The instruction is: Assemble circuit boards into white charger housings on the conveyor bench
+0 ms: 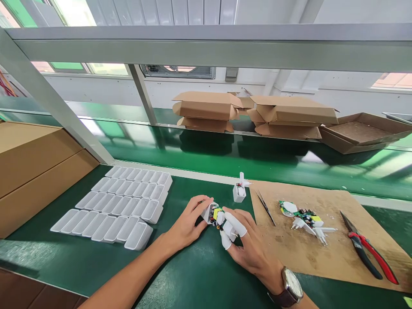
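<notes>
Over green table (189, 279), left hand (189, 222) with grip closed on white casing (206, 213), right hand (252, 242) on circuit assembly (219, 216).

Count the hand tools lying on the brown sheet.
2: the tweezers near the left edge of the brown sheet, and the red-and-black pliers toward its right side. No others show.

We held a small circuit board (217, 216) between our left hand (189, 219) and right hand (246, 240), its left end at a white casing (206, 213). Rows of white casings (112, 206) stood on the green desk (189, 274) to our left; tweezers (266, 208), more circuit boards (302, 216) and red-and-black pliers (368, 246) lay on brown cardboard (277, 257).
</notes>
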Action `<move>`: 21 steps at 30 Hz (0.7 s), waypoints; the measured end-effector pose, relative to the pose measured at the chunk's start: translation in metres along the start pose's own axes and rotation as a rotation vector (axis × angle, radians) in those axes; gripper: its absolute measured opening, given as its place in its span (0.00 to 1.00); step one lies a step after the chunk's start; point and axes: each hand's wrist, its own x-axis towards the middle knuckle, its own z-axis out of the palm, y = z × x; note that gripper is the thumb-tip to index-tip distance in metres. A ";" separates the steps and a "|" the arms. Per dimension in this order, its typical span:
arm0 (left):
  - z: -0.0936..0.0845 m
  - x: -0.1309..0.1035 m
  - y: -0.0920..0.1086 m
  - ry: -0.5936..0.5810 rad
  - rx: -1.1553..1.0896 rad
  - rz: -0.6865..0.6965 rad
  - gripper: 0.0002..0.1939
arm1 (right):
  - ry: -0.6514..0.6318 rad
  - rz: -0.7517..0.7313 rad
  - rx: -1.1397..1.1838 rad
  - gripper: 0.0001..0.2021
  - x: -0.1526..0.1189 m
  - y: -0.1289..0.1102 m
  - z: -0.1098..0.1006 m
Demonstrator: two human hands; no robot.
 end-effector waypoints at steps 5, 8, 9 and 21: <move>0.001 0.001 0.003 0.011 0.004 0.013 0.32 | -0.008 0.025 -0.006 0.35 0.000 0.000 0.001; 0.002 0.001 0.004 0.009 0.004 -0.001 0.32 | 0.001 0.027 -0.007 0.36 0.001 0.000 0.001; 0.002 0.000 0.004 0.007 0.003 -0.006 0.32 | -0.001 0.030 -0.007 0.36 0.001 -0.001 0.001; 0.001 0.001 0.007 -0.020 -0.022 -0.032 0.34 | -0.026 0.063 -0.006 0.35 0.002 0.002 0.000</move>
